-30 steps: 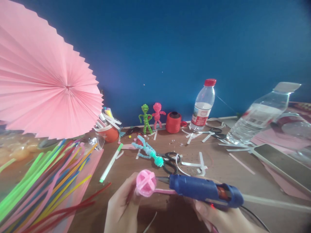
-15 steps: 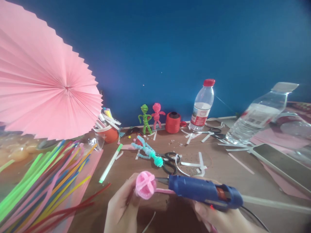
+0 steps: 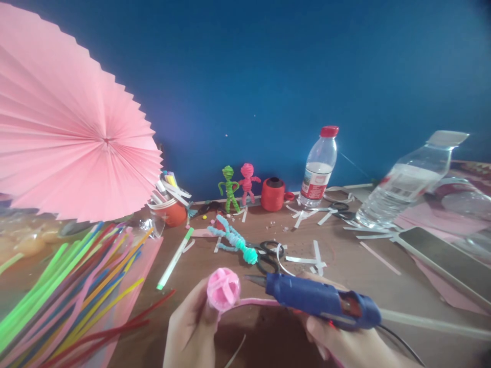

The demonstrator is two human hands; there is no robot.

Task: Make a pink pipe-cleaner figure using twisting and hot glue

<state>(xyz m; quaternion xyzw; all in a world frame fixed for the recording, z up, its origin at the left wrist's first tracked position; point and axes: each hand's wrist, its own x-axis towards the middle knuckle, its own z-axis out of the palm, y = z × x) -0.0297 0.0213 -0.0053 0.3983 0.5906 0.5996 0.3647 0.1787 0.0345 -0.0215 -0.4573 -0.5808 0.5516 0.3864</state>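
Gluing step in hand, by my judgement: left hand (image 3: 190, 329) fingers closed on the pink pipe-cleaner ball (image 3: 223, 289) above the tabletop (image 3: 345, 266); right hand (image 3: 345, 345) grips the blue glue gun (image 3: 320, 301), nozzle just beside the ball; next move calls for steady nozzle contact.

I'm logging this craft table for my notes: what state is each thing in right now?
Left hand: closed around the pink ball.
Pink ball: held up, off the table, apart from the glue gun's tip.
Right hand: gripping the glue gun.
Glue gun: held level, nozzle toward the ball.
Small bottle: upright, red cap on.
Big bottle: leaning, capped.
Black scissors: lying flat.
Paper fan: spread open.
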